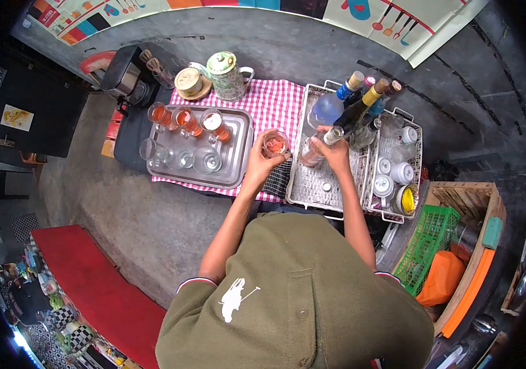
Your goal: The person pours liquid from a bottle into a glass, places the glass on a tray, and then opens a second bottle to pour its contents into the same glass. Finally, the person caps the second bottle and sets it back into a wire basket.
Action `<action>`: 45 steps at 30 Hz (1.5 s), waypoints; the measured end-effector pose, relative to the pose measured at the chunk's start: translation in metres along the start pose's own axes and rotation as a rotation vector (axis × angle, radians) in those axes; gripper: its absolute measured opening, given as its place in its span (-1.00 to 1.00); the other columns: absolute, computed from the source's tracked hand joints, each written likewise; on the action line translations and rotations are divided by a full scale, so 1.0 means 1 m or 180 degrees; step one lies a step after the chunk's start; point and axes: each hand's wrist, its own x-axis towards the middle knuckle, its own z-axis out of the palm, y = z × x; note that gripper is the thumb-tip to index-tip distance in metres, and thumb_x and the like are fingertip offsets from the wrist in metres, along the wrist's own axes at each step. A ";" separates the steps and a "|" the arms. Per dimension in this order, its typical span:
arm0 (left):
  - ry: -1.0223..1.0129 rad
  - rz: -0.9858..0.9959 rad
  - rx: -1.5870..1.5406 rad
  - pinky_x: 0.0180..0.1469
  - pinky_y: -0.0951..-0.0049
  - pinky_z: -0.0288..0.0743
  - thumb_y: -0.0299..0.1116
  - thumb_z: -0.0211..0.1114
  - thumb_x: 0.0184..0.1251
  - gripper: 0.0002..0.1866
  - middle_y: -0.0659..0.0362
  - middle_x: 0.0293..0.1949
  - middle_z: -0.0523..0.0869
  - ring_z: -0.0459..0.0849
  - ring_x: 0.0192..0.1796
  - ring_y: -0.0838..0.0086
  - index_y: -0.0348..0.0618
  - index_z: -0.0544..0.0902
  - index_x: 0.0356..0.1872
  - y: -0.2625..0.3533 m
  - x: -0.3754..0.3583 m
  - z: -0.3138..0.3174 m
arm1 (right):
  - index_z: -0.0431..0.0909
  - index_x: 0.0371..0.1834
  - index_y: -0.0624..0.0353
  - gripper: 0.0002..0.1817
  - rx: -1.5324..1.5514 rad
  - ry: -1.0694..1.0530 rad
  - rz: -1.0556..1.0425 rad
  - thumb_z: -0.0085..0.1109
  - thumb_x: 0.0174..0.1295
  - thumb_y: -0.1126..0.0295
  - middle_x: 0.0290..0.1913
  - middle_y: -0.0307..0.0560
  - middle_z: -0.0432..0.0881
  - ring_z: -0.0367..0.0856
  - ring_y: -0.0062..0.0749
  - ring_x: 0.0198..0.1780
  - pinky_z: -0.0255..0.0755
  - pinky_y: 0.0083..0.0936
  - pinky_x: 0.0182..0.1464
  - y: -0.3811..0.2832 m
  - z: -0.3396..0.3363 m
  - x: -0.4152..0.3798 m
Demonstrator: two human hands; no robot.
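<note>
A: Gripping what, those hands?

B: Left hand (258,161) has its fingers curled round a clear glass (275,144) of reddish liquid, above the checked cloth (273,103). Right hand (335,152) is wrapped round a clear bottle (317,147) tilted over the wire rack (321,184).

A: Any labels?

B: None readable. At nine o'clock, a dull steel tray (236,161) carries round glasses.

upright glass (275,144) of orange drink beside tilted clear bottle (316,147).
</note>
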 end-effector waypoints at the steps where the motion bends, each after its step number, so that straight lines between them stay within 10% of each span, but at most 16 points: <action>1: -0.0003 0.0047 0.0053 0.19 0.45 0.52 -0.64 0.49 -0.03 -0.27 0.13 0.10 0.62 0.60 0.16 0.45 -0.24 0.44 0.27 -0.001 0.000 0.000 | 0.58 -0.01 0.17 -0.63 -0.0006 0.0014 -0.0015 0.47 0.16 0.35 -0.45 -0.24 0.67 0.63 -0.59 -0.40 0.48 -0.52 -0.30 0.000 0.000 0.000; 18: -0.0085 -0.0159 -0.0046 0.19 0.44 0.55 -0.66 0.47 0.01 -0.27 0.12 0.12 0.57 0.60 0.17 0.43 -0.22 0.36 0.27 -0.001 -0.009 0.011 | 0.46 0.15 0.20 -0.43 -0.0251 0.0708 -0.0463 0.48 0.10 0.33 0.05 0.03 0.61 0.60 -0.24 0.10 0.42 -0.33 0.19 -0.022 -0.009 -0.018; 25: -0.0103 -0.0208 -0.0252 0.16 0.46 0.57 -0.73 0.43 0.01 -0.26 0.14 0.11 0.57 0.61 0.15 0.46 -0.21 0.36 0.29 0.005 -0.015 0.013 | 0.50 -0.08 0.26 -0.65 -0.0669 0.1519 -0.1123 0.36 0.14 0.37 -0.13 0.01 0.59 0.60 -0.25 -0.11 0.47 -0.35 -0.02 -0.036 -0.024 -0.052; 33: -0.0071 -0.0178 -0.0440 0.17 0.45 0.58 -0.76 0.41 -0.01 -0.24 0.14 0.12 0.58 0.62 0.14 0.46 -0.21 0.40 0.32 0.007 -0.020 0.005 | 0.53 -0.07 0.26 -0.72 -0.0461 0.0070 -0.1044 0.28 0.13 0.51 -0.33 -0.10 0.64 0.64 -0.36 -0.37 0.51 -0.47 -0.30 -0.056 0.007 -0.054; 38: 0.0023 -0.0107 -0.0512 0.19 0.46 0.57 -0.76 0.42 -0.01 -0.21 0.14 0.16 0.58 0.60 0.19 0.46 -0.24 0.38 0.34 0.017 -0.025 -0.008 | 0.31 0.32 0.20 -0.29 -0.0368 -0.0856 -0.0356 0.35 0.03 0.49 0.07 0.03 0.57 0.59 -0.22 0.10 0.45 -0.29 0.14 -0.051 0.034 -0.045; 45: 0.0322 0.0041 -0.0603 0.20 0.45 0.57 -0.75 0.42 -0.01 -0.20 0.11 0.18 0.52 0.57 0.22 0.44 -0.24 0.30 0.34 0.023 -0.029 -0.029 | 0.28 0.37 0.19 -0.18 -0.0348 -0.1055 -0.0789 0.38 -0.07 0.43 0.18 0.13 0.51 0.50 0.02 0.26 0.39 -0.16 0.29 -0.069 0.076 -0.030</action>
